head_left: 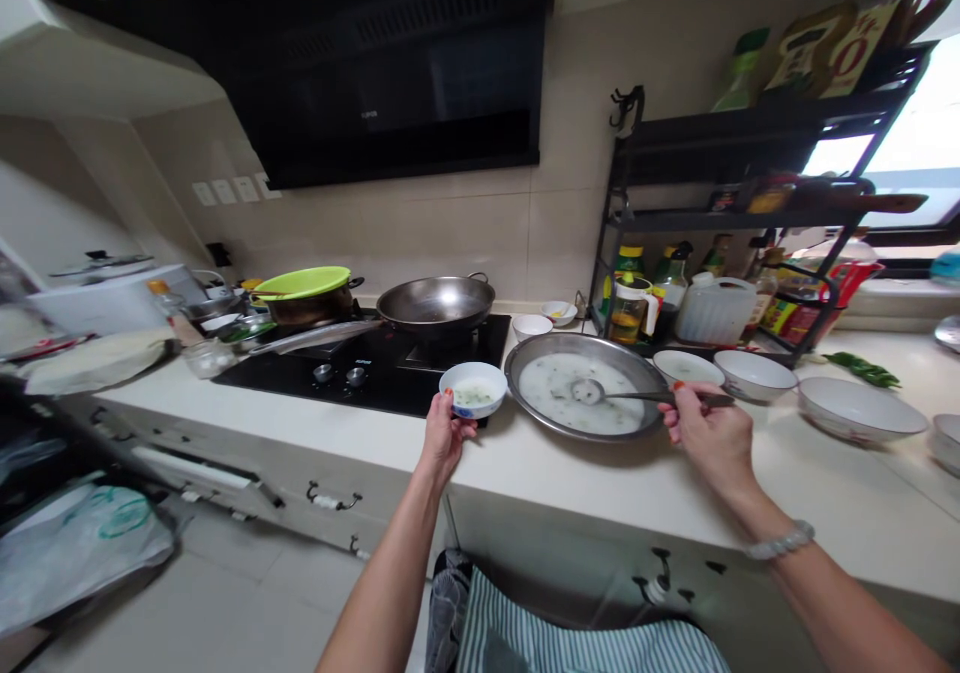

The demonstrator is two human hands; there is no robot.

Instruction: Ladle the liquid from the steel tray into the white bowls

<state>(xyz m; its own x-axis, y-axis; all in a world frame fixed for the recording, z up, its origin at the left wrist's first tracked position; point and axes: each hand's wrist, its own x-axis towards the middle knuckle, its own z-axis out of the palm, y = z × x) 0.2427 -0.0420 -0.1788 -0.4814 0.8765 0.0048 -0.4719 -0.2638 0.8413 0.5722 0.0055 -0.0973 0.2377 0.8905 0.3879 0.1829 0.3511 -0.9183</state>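
Note:
My left hand [448,430] grips a small white bowl [474,406] with a blue pattern near its base, thumb at the rim. Some pale soup with green bits lies in it. Just right of it, a wide metal basin [517,408] on the counter holds milky white soup [551,383] flecked with green. My right hand [705,428] is closed around the dark handle of a ladle [589,391], whose head rests in the soup. White bowls [756,378] stand in a row to the right of the basin, one of them [688,367] right behind my right hand.
A steel wok [436,305] sits on the black gas stove [285,378], left of the basin. A lime-green basin [302,283] tops a pot behind. At the back right stands a black rack [739,221] with bottles. Green leaves [862,369] lie on the white counter [525,488].

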